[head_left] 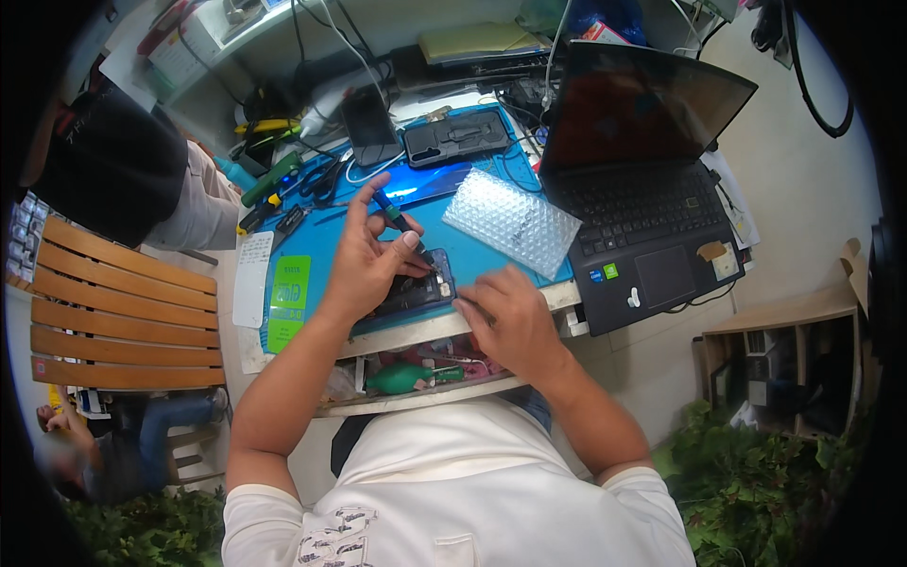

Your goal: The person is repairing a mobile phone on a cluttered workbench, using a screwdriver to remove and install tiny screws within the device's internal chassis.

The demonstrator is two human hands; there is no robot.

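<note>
My left hand (368, 265) is closed on a slim dark screwdriver (402, 224), tilted with its tip down at an opened dark phone (404, 300) with exposed inner parts, lying on the blue mat (320, 244). My right hand (505, 321) rests at the phone's right end, fingers curled together; what they hold, if anything, is hidden. A bubble-wrap pouch (510, 219) lies just beyond it. A green rectangular card (289, 293) lies left of my left hand.
A laptop (652, 265) stands open at the right. Hand tools (274, 180), a phone case (458, 132) and an upright phone (368, 121) crowd the back. An open drawer (397, 378) is below the table's front edge. People (161, 180) are at the left, beside a wooden bench (128, 302).
</note>
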